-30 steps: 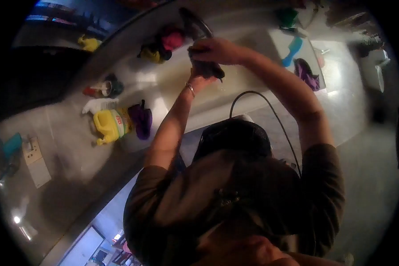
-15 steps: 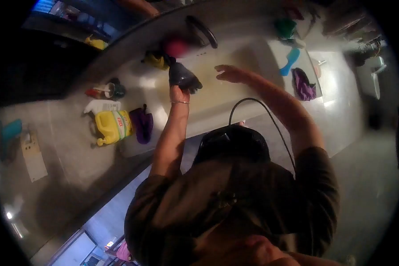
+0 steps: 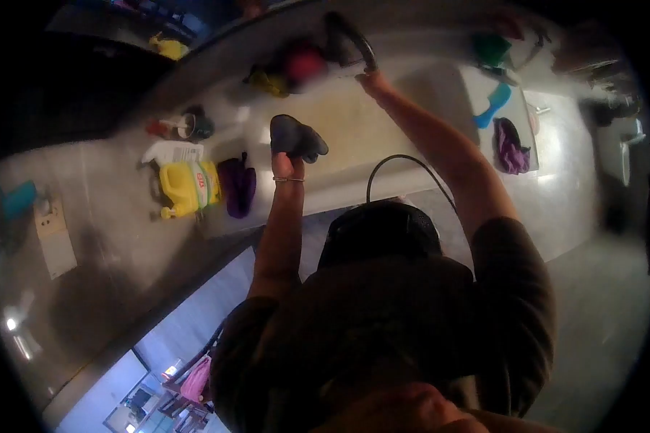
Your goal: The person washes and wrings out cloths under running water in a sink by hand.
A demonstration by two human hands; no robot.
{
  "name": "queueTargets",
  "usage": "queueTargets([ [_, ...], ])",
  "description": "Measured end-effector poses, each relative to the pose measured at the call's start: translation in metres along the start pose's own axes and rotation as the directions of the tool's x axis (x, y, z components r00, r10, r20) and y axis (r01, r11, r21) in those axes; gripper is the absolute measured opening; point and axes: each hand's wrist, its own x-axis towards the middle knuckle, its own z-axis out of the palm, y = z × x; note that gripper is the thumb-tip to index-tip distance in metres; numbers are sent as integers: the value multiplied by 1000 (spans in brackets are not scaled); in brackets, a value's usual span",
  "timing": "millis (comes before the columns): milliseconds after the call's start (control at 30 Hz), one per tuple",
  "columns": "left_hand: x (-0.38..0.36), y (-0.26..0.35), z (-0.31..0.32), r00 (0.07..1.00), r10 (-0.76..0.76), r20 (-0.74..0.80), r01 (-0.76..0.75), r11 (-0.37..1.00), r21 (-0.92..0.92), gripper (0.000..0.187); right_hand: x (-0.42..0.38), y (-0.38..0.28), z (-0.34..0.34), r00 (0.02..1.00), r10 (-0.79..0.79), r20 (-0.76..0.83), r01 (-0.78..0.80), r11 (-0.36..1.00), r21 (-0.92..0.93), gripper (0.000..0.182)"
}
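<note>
My left hand point(image 3: 289, 166), with a band at the wrist, grips a dark, rounded, shoe-shaped item point(image 3: 290, 137) over the sink. Its exact kind is hard to tell in this dim light. My right hand point(image 3: 375, 86) is at the tip of the dark curved faucet point(image 3: 354, 36), its fingers closed there and partly hidden. Below both hands lies the pale basin of the sink point(image 3: 339, 123). Beyond the left hand, on the sink's far edge, are a blurred pink-red round thing point(image 3: 305, 63) and a yellow-and-black item point(image 3: 269, 81).
Left of the sink stand a yellow jug point(image 3: 180, 187), a white bottle point(image 3: 172, 153), a cup point(image 3: 188, 125) and a purple cloth-like item point(image 3: 238, 186). To the right lie a blue brush point(image 3: 492, 105) and a crumpled purple cloth point(image 3: 511, 146). A dark cable point(image 3: 404, 157) arcs in front of me.
My right hand has moved up and away from me, from above the basin to the faucet's tip. The dark item in my left hand has turned and stands more upright.
</note>
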Motion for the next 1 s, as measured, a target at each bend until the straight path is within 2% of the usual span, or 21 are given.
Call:
queueTargets([
  [33, 0, -1, -2, 1000, -2, 10, 2, 1000, -12, 33, 4, 2, 4, 983, -154, -103, 137, 979, -154, 55],
  [100, 2, -8, -17, 998, 1, -58, -1, 1000, -10, 34, 4, -4, 7, 933, -315, -175, 250, 916, -315, 55],
  [133, 2, -11, -25, 993, 1, -121, -2, 1000, -5, 34, 5, -8, 5, 973, -169, -157, 132, 965, -225, 52],
  [200, -1, -5, -1, 988, 13, -152, -14, 1000, -6, 29, -2, -24, 0, 992, -20, -125, 3, 991, -135, 49],
  [267, -3, -2, 4, 983, 23, -183, -25, 1000, -8, 24, 3, -25, -8, 984, -150, -94, 140, 985, -100, 44],
  [300, -4, -4, -5, 990, -24, -139, 14, 997, -71, 29, 12, -17, -11, 978, -192, -84, 185, 979, -86, 43],
  [333, -6, -4, -11, 993, -70, -93, 57, 990, -132, 35, 42, 13, -14, 941, -330, -76, 307, 926, -219, 42],
  [400, -6, -2, -10, 995, -72, -67, 67, 995, -76, 35, 33, 9, -16, 889, -455, -50, 413, 845, -340, 41],
  [433, -4, -2, -12, 996, -73, -52, 71, 996, -50, 36, 14, 5, -22, 943, -332, -25, 302, 882, -361, 43],
  [500, 1, -11, -28, 998, -37, -50, 37, 999, -10, 37, 8, 28, -22, 976, -214, 41, 208, 858, -469, 44],
  [533, 3, -14, -35, 998, 1, -64, 0, 1000, 4, 39, 19, 80, -18, 972, -220, 85, 230, 805, -547, 44],
  [600, 2, -9, -32, 997, -13, -75, 14, 1000, 15, 40, 12, 138, -10, 970, -78, 229, 207, 758, -619, 44],
  [667, 0, -7, -26, 996, -25, -88, 28, 999, 25, 41, 13, 188, 1, 942, -29, 335, 297, 539, -788, 46],
  [733, 1, -5, -19, 966, -29, -258, 45, 997, 55, 48, -8, 180, 1, 939, -46, 339, 315, 502, -805, 46],
  [800, -1, 2, -10, 965, -39, -260, 58, 996, 66, 48, -20, 169, 1, 937, -62, 344, 332, 466, -820, 47],
  [867, -4, 6, -4, 963, -57, -265, 78, 995, 68, 49, -23, 161, 3, 936, 15, 351, 320, 372, -871, 43],
  [900, -5, 6, -2, 963, -45, -266, 73, 993, 96, 48, -22, 159, 4, 936, 17, 352, 320, 378, -869, 43],
  [967, -7, 7, -1, 963, -35, -268, 72, 989, 128, 46, -19, 160, 5, 925, -22, 380, 371, 264, -890, 36],
  [1000, -7, 7, -2, 960, -38, -279, 79, 987, 139, 45, -16, 166, 8, 925, -22, 380, 372, 268, -889, 36],
])
